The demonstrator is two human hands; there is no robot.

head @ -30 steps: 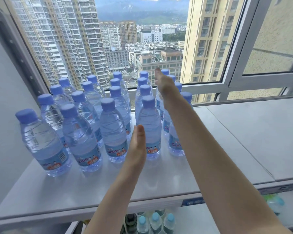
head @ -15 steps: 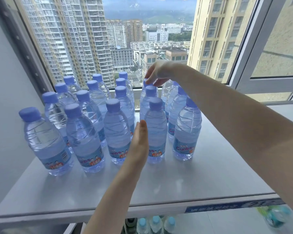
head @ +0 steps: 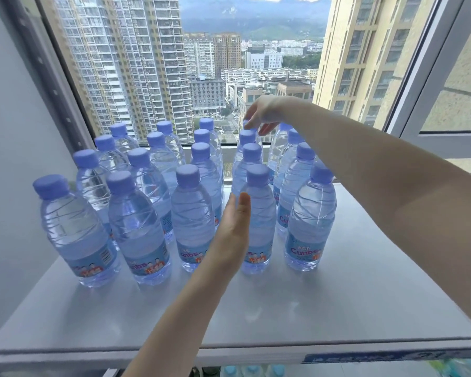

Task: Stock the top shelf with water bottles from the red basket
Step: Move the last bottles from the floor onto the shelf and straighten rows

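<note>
Several clear water bottles with blue caps (head: pixel 136 227) stand upright in rows on the white top shelf (head: pixel 283 308). My left hand (head: pixel 233 235) is held flat and upright, its palm against the left side of a front-row bottle (head: pixel 261 213), in the gap between two columns. My right hand (head: pixel 264 115) reaches over the right columns to the back row. Its fingers hang loosely bent over the cap of the rearmost bottle there, which they mostly hide. The red basket is out of view.
A grey wall (head: pixel 11 159) and a dark shelf upright (head: pixel 55 91) bound the left side. The window and its white frame (head: pixel 419 104) stand right behind the bottles. Bare shelf lies to the right and in front. More bottle caps (head: pixel 252 371) show on the lower shelf.
My right hand drew back from its far reach and bent down over the back-row cap. The right column now stands clear of my arm. My left hand stayed beside the front bottle.
</note>
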